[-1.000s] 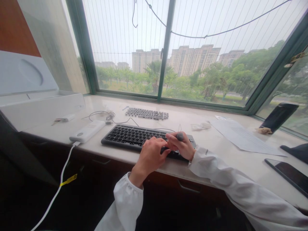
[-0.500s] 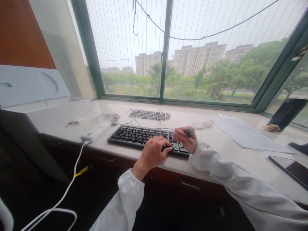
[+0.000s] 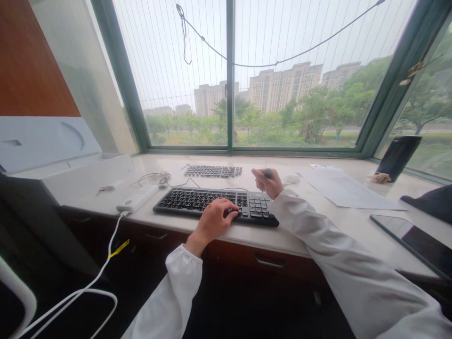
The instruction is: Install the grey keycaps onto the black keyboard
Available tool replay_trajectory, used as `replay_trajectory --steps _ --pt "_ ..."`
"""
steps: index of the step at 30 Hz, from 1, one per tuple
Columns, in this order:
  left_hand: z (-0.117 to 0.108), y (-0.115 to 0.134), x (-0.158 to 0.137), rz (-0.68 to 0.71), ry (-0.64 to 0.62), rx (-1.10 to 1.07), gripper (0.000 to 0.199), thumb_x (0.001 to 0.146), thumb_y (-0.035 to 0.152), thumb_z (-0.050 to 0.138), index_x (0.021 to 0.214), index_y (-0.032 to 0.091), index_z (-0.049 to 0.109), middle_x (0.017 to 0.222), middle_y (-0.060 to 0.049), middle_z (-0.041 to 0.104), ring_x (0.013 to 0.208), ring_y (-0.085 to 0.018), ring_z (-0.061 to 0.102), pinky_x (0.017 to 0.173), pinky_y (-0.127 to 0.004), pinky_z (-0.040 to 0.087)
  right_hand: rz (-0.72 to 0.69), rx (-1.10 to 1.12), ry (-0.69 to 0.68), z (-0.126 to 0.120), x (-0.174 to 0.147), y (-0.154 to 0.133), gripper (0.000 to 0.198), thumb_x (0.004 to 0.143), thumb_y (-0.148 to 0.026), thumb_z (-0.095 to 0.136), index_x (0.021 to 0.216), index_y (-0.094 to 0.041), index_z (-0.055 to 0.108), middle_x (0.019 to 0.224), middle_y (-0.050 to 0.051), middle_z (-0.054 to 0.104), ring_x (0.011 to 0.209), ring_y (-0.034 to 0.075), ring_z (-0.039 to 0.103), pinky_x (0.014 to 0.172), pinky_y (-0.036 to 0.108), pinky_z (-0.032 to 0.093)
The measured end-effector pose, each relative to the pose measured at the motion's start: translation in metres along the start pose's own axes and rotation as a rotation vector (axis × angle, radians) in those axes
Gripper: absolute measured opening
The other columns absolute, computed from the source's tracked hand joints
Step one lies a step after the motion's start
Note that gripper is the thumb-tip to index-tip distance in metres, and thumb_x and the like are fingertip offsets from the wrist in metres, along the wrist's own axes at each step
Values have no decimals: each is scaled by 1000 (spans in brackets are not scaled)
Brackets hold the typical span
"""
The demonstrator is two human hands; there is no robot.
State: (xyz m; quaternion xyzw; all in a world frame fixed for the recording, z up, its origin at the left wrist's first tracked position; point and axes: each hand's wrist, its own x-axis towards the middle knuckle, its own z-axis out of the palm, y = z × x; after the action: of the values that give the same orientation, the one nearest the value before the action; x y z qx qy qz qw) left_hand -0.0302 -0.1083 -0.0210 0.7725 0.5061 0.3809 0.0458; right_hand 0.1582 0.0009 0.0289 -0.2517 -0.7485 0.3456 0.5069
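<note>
A black keyboard (image 3: 190,201) lies near the desk's front edge, its left and middle keys without caps and the number pad with caps on. My left hand (image 3: 214,219) rests on it right of the middle, thumb and forefinger nearly meeting over the keys in a pinch. What is between them, if anything, is too small to name. Above the keyboard's back right edge, my right hand (image 3: 271,182) is closed round a small tool with a dark rounded end (image 3: 268,173); the fingers hide the rest. Loose keycaps (image 3: 213,171) lie in rows behind the keyboard.
Left are a white power strip (image 3: 137,198), a coiled dark cable (image 3: 164,179) and an open white box (image 3: 88,174). Right are paper sheets (image 3: 349,190), a phone lying flat (image 3: 406,240) and a dark upright object (image 3: 399,157). A window rises behind the desk.
My right hand has lifted away from the number pad toward the keyboard's back edge, with the tool still in it. My left hand stays on the keys. The whole view has shifted slightly.
</note>
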Motion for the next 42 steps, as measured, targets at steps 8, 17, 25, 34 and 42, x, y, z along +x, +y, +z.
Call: replay_trajectory --steps 8,17,25,34,42 --pt "1 -3 2 -15 -6 -45 14 83 24 62 92 24 73 97 -2 71 93 -18 63 89 -33 47 -35 -557 -697 -2 2 14 44 73 -56 66 78 -13 75 57 -1 62 56 9 48 54 20 34" --pt "0 -6 6 -69 -56 -112 15 81 27 65 92 25 75 97 -1 72 89 -17 64 82 -28 48 83 -566 -786 7 -1 8 35 70 -47 71 89 -19 78 68 0 70 63 11 57 59 20 40" --pt "0 -9 6 -63 -51 -132 15 83 29 63 92 25 75 98 0 71 93 -16 64 84 -28 48 430 -928 -259 -37 15 22 46 92 -53 47 108 -13 65 90 9 69 77 18 61 70 30 46" --pt "1 -9 5 -52 -33 -133 13 83 30 64 90 26 74 96 0 72 92 -17 64 87 -30 47 724 -1155 -208 -73 17 57 30 93 -34 55 119 -18 58 123 10 58 103 20 60 87 40 52" --pt "1 -9 4 -53 -29 -141 12 83 28 65 90 27 74 97 1 71 93 -17 64 87 -31 47 424 -993 -425 -43 16 21 33 92 -43 50 108 -18 66 97 6 69 87 16 61 80 28 45"
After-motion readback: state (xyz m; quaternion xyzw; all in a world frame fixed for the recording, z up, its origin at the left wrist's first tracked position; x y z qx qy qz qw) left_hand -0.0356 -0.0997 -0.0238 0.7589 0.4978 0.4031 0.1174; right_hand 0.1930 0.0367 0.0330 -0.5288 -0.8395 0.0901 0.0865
